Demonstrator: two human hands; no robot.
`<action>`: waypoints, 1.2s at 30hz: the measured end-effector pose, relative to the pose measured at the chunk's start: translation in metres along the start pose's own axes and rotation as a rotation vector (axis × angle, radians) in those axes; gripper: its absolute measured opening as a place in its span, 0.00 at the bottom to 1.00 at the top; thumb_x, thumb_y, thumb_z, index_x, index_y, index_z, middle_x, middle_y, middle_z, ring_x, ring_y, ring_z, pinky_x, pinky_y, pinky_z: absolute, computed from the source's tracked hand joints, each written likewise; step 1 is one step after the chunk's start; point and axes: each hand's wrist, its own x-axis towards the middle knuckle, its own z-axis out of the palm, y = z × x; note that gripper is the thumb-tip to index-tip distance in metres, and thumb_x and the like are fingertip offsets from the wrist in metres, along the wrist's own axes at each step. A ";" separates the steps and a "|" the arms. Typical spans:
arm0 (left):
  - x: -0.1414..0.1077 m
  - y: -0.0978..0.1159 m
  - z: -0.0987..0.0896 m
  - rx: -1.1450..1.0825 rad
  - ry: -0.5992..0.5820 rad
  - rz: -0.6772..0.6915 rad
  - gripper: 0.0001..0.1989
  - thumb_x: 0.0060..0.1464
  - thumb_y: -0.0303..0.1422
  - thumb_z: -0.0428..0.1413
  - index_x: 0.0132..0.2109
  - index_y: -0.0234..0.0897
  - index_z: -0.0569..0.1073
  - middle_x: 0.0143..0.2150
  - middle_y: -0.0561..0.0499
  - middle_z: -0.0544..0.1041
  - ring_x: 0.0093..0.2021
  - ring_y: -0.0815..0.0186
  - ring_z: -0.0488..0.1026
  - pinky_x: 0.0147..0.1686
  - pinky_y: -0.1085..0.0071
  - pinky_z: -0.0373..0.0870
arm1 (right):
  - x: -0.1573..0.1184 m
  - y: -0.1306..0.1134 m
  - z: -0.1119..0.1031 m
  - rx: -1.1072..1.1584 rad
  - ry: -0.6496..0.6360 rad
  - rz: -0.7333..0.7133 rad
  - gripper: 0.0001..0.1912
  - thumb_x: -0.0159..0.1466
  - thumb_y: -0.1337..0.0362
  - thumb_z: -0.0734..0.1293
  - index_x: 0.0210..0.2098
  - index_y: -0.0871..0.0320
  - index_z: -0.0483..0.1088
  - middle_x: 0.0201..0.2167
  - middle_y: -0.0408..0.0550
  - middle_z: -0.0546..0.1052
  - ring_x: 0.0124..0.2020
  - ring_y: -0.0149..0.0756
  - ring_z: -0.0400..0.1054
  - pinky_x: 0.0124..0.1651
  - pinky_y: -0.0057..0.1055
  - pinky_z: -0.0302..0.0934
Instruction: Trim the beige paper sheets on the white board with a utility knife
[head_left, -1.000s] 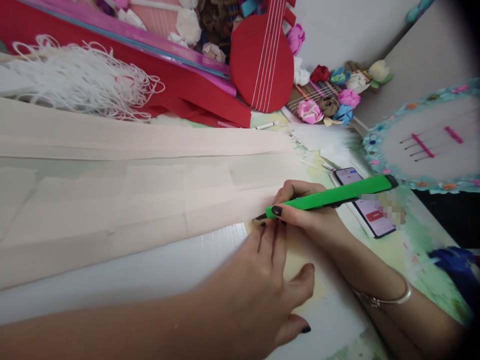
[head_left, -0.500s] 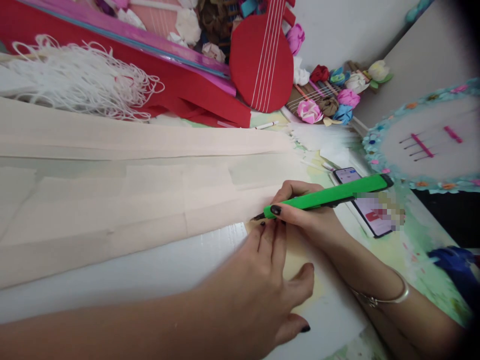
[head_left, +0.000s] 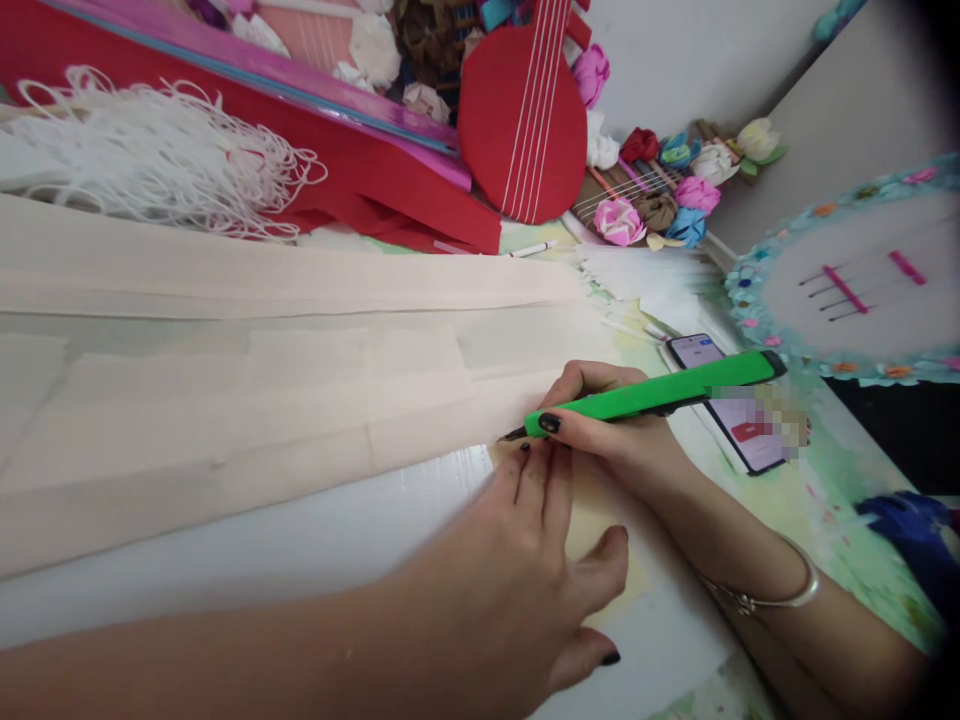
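My right hand (head_left: 600, 410) grips a green utility knife (head_left: 667, 388), its thumb pressed along the side. The knife's dark, narrow tip touches the edge of a pale cream sheet (head_left: 405, 400) that looks like paper or thin fabric. Palm down, my left hand (head_left: 532, 560) lies on a white, faintly ribbed board (head_left: 300, 540), its fingertips just below the knife tip and its thumb and finger spread apart. A small tan patch shows beside those fingertips. The sheet overlaps the board along a slanting edge and shows patched layers.
A phone (head_left: 739, 405) with a lit screen lies beyond my right hand. White cord (head_left: 165, 160) is heaped at the back left, by red material (head_left: 360, 190). Behind stand a red stringed craft piece (head_left: 521, 125), paper flowers (head_left: 621, 220) and a blue-trimmed oval (head_left: 832, 280).
The knife tip has shifted very slightly to the left along the sheet's edge. My left hand stays in place.
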 end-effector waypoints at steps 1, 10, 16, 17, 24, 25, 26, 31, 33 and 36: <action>0.000 0.000 0.000 0.002 0.001 0.001 0.30 0.59 0.53 0.52 0.60 0.35 0.67 0.57 0.23 0.70 0.61 0.34 0.65 0.56 0.40 0.61 | 0.000 -0.001 0.000 -0.018 0.001 -0.002 0.08 0.55 0.63 0.75 0.26 0.58 0.72 0.24 0.42 0.79 0.26 0.30 0.73 0.28 0.24 0.65; 0.000 0.001 0.000 -0.009 -0.004 -0.009 0.31 0.59 0.53 0.52 0.60 0.35 0.66 0.58 0.21 0.69 0.61 0.31 0.64 0.55 0.40 0.62 | 0.001 -0.003 -0.001 -0.041 -0.006 -0.005 0.08 0.55 0.63 0.75 0.25 0.58 0.72 0.24 0.42 0.79 0.26 0.30 0.72 0.28 0.24 0.64; 0.000 0.000 -0.001 -0.018 -0.003 0.001 0.31 0.59 0.52 0.53 0.60 0.35 0.65 0.60 0.19 0.66 0.62 0.31 0.62 0.56 0.41 0.62 | 0.001 -0.001 -0.005 -0.026 -0.005 0.015 0.09 0.55 0.63 0.75 0.26 0.58 0.72 0.25 0.44 0.80 0.26 0.32 0.73 0.28 0.26 0.65; 0.000 0.000 -0.001 -0.022 -0.002 0.002 0.31 0.59 0.52 0.52 0.60 0.35 0.66 0.60 0.19 0.66 0.63 0.32 0.61 0.56 0.41 0.62 | 0.001 -0.001 -0.005 -0.017 -0.007 0.020 0.09 0.55 0.62 0.75 0.26 0.58 0.72 0.25 0.44 0.80 0.27 0.32 0.73 0.29 0.26 0.65; 0.001 0.000 -0.002 -0.024 -0.013 -0.003 0.31 0.58 0.53 0.53 0.60 0.36 0.67 0.60 0.21 0.66 0.63 0.33 0.61 0.57 0.42 0.62 | 0.001 0.001 -0.007 -0.004 -0.002 0.031 0.09 0.55 0.62 0.75 0.26 0.57 0.72 0.25 0.43 0.79 0.27 0.32 0.73 0.29 0.26 0.66; 0.001 0.001 -0.002 -0.025 -0.007 -0.003 0.31 0.58 0.53 0.53 0.60 0.36 0.67 0.60 0.21 0.66 0.63 0.33 0.61 0.57 0.42 0.62 | 0.001 0.001 -0.008 -0.012 0.005 0.032 0.09 0.55 0.61 0.75 0.25 0.57 0.72 0.25 0.43 0.79 0.27 0.32 0.72 0.29 0.27 0.65; 0.001 0.001 -0.002 -0.025 -0.006 -0.002 0.31 0.59 0.53 0.53 0.60 0.36 0.67 0.61 0.22 0.66 0.63 0.33 0.61 0.57 0.42 0.62 | 0.001 0.001 -0.008 -0.017 0.009 0.033 0.10 0.55 0.61 0.75 0.25 0.57 0.71 0.25 0.43 0.79 0.27 0.32 0.72 0.29 0.27 0.65; -0.001 0.000 -0.001 -0.021 -0.001 0.004 0.31 0.59 0.53 0.52 0.60 0.35 0.66 0.60 0.21 0.67 0.63 0.33 0.61 0.57 0.42 0.62 | 0.001 0.001 -0.007 -0.011 0.008 0.031 0.09 0.55 0.62 0.75 0.25 0.57 0.71 0.25 0.43 0.79 0.27 0.32 0.72 0.29 0.27 0.65; 0.000 0.000 -0.001 -0.020 0.001 0.004 0.32 0.59 0.53 0.53 0.60 0.36 0.66 0.60 0.21 0.67 0.63 0.33 0.61 0.57 0.42 0.62 | 0.001 0.002 -0.007 -0.007 0.013 0.019 0.09 0.55 0.63 0.75 0.25 0.57 0.71 0.25 0.43 0.79 0.27 0.32 0.72 0.29 0.27 0.65; 0.001 0.000 -0.002 -0.019 -0.007 0.006 0.31 0.58 0.53 0.53 0.60 0.36 0.67 0.60 0.21 0.67 0.63 0.33 0.61 0.57 0.42 0.62 | 0.002 0.004 -0.008 -0.004 0.042 -0.005 0.09 0.55 0.63 0.75 0.24 0.57 0.71 0.24 0.42 0.78 0.25 0.31 0.71 0.27 0.26 0.63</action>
